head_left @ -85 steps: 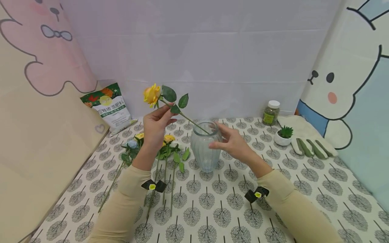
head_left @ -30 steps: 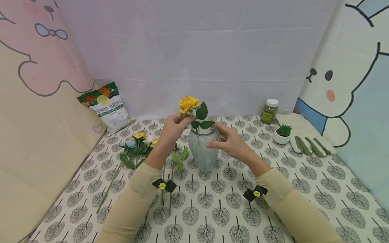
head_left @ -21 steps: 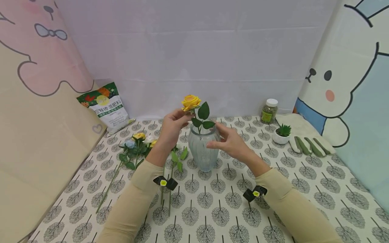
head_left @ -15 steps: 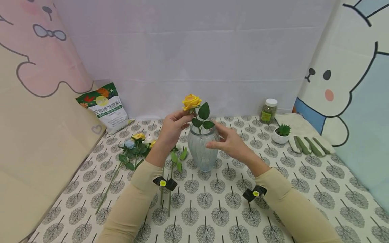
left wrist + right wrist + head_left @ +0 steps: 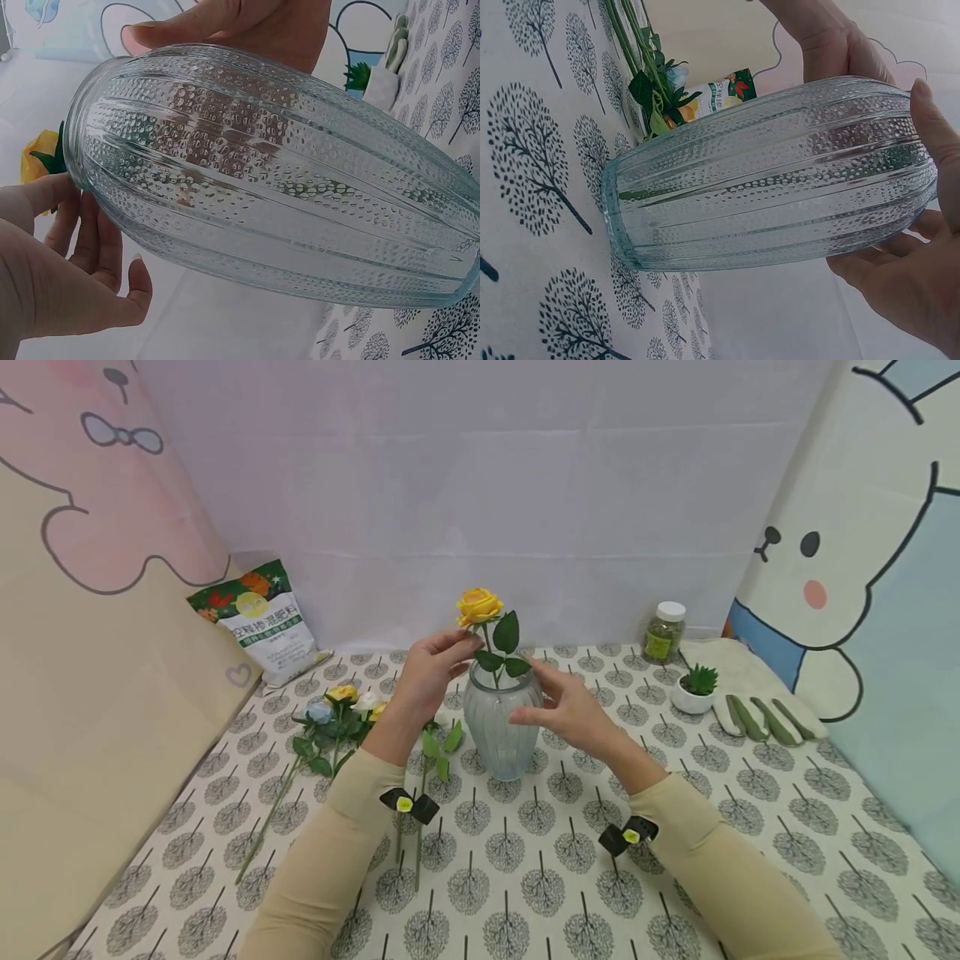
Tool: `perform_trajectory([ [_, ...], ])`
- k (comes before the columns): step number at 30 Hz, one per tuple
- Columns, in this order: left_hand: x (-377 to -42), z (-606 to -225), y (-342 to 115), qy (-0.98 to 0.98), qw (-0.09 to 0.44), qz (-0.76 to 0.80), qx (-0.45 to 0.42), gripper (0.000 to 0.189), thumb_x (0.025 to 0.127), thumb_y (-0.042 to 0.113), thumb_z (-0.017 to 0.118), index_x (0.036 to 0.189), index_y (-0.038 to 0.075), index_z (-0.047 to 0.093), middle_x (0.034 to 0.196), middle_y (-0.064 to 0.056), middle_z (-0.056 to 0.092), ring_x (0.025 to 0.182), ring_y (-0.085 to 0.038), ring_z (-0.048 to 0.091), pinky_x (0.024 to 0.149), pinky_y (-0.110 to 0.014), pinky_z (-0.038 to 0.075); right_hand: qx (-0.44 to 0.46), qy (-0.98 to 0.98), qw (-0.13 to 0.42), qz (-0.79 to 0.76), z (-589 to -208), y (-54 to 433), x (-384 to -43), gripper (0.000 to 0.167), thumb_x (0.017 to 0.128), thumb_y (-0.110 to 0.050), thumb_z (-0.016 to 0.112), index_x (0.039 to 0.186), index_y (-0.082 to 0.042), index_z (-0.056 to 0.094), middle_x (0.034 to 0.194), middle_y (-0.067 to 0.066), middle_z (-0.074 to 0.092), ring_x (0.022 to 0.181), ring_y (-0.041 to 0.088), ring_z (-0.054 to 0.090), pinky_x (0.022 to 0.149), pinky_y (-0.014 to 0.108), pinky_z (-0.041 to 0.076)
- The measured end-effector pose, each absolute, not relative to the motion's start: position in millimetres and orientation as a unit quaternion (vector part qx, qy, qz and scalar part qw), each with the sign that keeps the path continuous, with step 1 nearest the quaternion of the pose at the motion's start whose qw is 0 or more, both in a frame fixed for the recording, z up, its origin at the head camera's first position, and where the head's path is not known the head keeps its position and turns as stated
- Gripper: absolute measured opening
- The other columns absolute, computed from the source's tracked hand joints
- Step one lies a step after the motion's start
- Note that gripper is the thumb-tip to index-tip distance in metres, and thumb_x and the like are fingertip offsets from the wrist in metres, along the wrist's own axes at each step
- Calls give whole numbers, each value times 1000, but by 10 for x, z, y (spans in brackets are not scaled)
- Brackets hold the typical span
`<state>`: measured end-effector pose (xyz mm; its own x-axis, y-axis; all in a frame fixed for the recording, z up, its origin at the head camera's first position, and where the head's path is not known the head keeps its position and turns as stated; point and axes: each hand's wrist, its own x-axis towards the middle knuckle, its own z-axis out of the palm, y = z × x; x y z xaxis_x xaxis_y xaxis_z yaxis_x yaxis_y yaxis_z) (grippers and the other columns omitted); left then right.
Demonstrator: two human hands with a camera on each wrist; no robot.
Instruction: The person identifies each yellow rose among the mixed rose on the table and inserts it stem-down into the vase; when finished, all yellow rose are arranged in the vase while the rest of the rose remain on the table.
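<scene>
A yellow rose (image 5: 480, 607) with dark green leaves stands nearly upright in the clear ribbed glass vase (image 5: 501, 735). Thumb and fingers of my left hand (image 5: 431, 672) pinch at its upper stem, just left of the vase mouth; the exact contact is small in the head view. The left wrist view has those fingers by the rim, and part of the rose (image 5: 41, 156) shows behind it. My right hand (image 5: 566, 706) grips the vase's upper right side, thumb in front and fingers behind. Seen from the right wrist, the vase (image 5: 765, 187) has its base on the cloth.
Several more flowers lie left of the vase, among them a blue rose (image 5: 318, 712). A fertilizer bag (image 5: 270, 631) leans at the back left. Toward the back right are a lidded jar (image 5: 663, 635), a potted succulent (image 5: 695, 689) and gloves (image 5: 761, 718).
Earlier the rose was held slanting, its head left of the vase. My left hand has carried it right and lowered its stem into the vase. My right hand keeps its hold.
</scene>
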<state>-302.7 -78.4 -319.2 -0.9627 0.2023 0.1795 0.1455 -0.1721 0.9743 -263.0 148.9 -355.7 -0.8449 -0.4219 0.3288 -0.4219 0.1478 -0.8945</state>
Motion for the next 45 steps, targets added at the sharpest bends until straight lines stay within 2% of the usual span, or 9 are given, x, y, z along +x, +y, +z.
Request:
perform_trajectory([
  [3, -3008, -3227, -855, 641, 13, 757, 128, 7, 97, 11, 67, 103, 10, 72, 101, 2, 70, 100, -17, 63, 108, -44, 43, -282, 759, -1, -588, -3567, 1472, -2649, 94, 84, -22, 82, 159, -12, 26, 159, 8, 34, 144, 28, 36, 112, 42, 39],
  [7, -2989, -3291, -1005, 656, -10, 745, 120, 16, 96, 14, 70, 109, 5, 71, 100, 2, 71, 105, -24, 62, 102, -39, 47, -279, 762, 1, -585, -3574, 1466, -2667, 95, 84, -24, 83, 159, -12, 25, 160, 9, 33, 144, 29, 34, 112, 42, 38],
  [13, -2984, -3420, -1261, 698, -42, 705, 117, 23, 96, 18, 71, 114, 4, 70, 108, 0, 66, 109, -24, 60, 100, -38, 48, -266, 769, 7, -581, -3562, 1500, -2649, 96, 84, -24, 83, 159, -10, 24, 161, 10, 29, 146, 30, 31, 113, 41, 36],
  [18, -3024, -3576, -1457, 765, -48, 635, 93, 30, 97, 18, 69, 121, -1, 67, 116, -9, 64, 110, -25, 58, 97, -44, 48, -260, 766, 12, -588, -3581, 1517, -2643, 96, 84, -24, 83, 159, -12, 24, 161, 10, 30, 145, 30, 33, 113, 41, 37],
  [24, -3090, -3743, -1623, 914, -66, 397, 61, 22, 97, 17, 68, 115, 3, 70, 111, -16, 69, 97, -31, 65, 76, -46, 56, -253, 766, 11, -591, -3586, 1538, -2635, 95, 84, -21, 83, 160, -15, 24, 161, 8, 29, 145, 29, 32, 114, 43, 35],
  [29, -3117, -3797, -1750, 951, -88, 295, 29, 18, 96, 14, 66, 111, 5, 72, 105, -16, 72, 77, -29, 67, 56, -39, 51, -252, 766, 15, -591, -3573, 1522, -2624, 96, 84, -19, 83, 160, -14, 24, 160, 8, 33, 144, 29, 35, 113, 42, 37],
  [35, -3134, -3733, -1940, 970, -27, 242, 29, 10, 92, 14, 72, 96, 5, 71, 95, -14, 69, 67, -24, 60, 53, -35, 46, -250, 771, 14, -586, -3561, 1513, -2611, 96, 84, -20, 82, 160, -14, 23, 160, 9, 32, 144, 29, 35, 113, 41, 36],
  [42, -3106, -3614, -2152, 967, 70, 241, 49, 20, 88, 14, 75, 72, 4, 72, 64, -8, 67, 64, -29, 64, 55, -32, 46, -248, 773, 15, -583, -3557, 1514, -2603, 97, 84, -22, 83, 160, -14, 23, 161, 9, 30, 144, 30, 34, 114, 42, 35],
  [45, -3092, -3604, -2235, 961, 128, 232, 83, 29, 91, 11, 72, 64, 2, 71, 56, -7, 62, 50, -20, 52, 52, -27, 40, -246, 774, 17, -584, -3553, 1513, -2600, 97, 84, -22, 83, 160, -14, 23, 162, 10, 28, 145, 31, 32, 114, 42, 34],
])
